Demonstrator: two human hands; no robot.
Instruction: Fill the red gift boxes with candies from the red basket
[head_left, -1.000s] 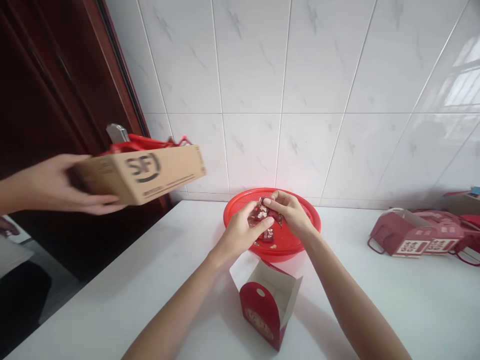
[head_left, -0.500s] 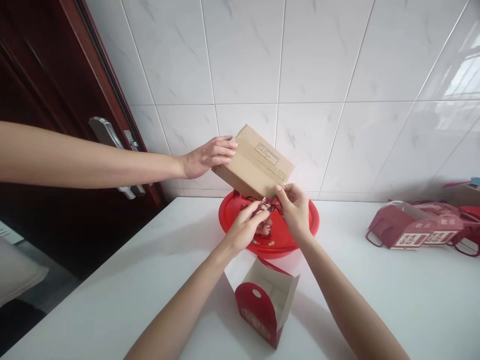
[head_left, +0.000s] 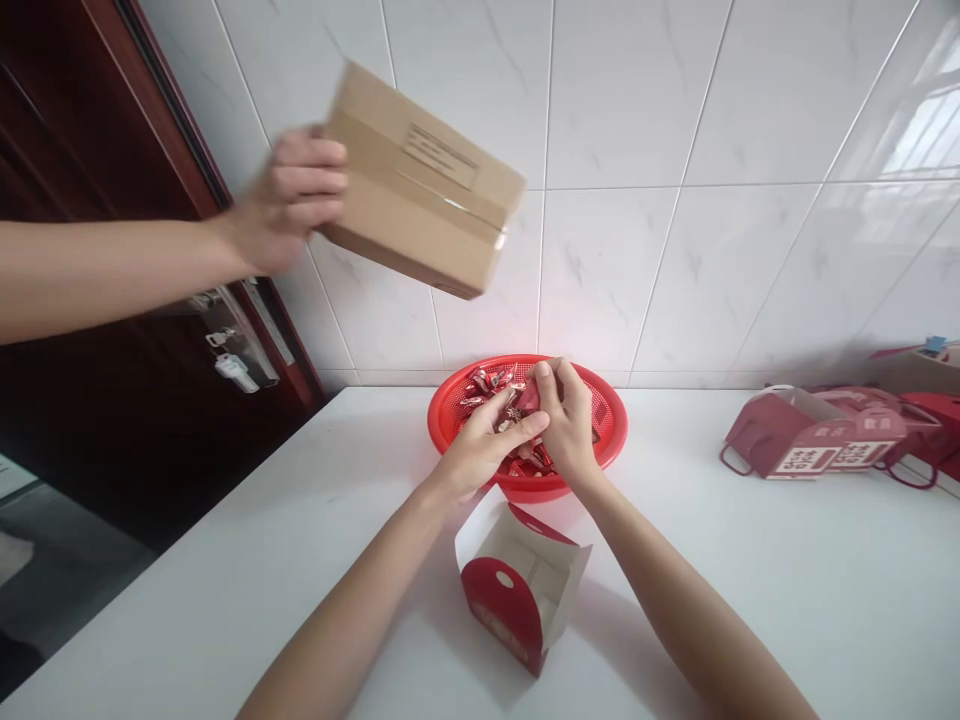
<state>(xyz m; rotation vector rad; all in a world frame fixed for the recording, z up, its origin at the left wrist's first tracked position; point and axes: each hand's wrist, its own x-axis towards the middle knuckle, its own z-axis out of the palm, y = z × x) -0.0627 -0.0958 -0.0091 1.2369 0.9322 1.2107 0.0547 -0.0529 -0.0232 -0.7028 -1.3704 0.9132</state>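
My left hand (head_left: 480,445) is over the red plastic colander (head_left: 439,425), its fingers closed round a dark red wrapped candy (head_left: 513,410). My right hand (head_left: 570,420) pinches the red wrapper from the other side; part of it is hidden by the fingers. Inside the colander lie several shiny red wrapped candies (head_left: 480,385). Just in front of my hands stands an open red gift box (head_left: 506,610) with a white inside, and nothing shows in it.
A co-worker's hand (head_left: 292,195) reaches in from the left and grips a brown cardboard box (head_left: 420,190), tilted in the air. Folded red gift boxes (head_left: 825,435) lie at the right of the white table (head_left: 262,560). The tiled wall (head_left: 615,260) borders the back.
The co-worker's hand has lifted the cardboard box up and left, off the colander. More wrapped candies now show in the colander. My hands stay together over it.
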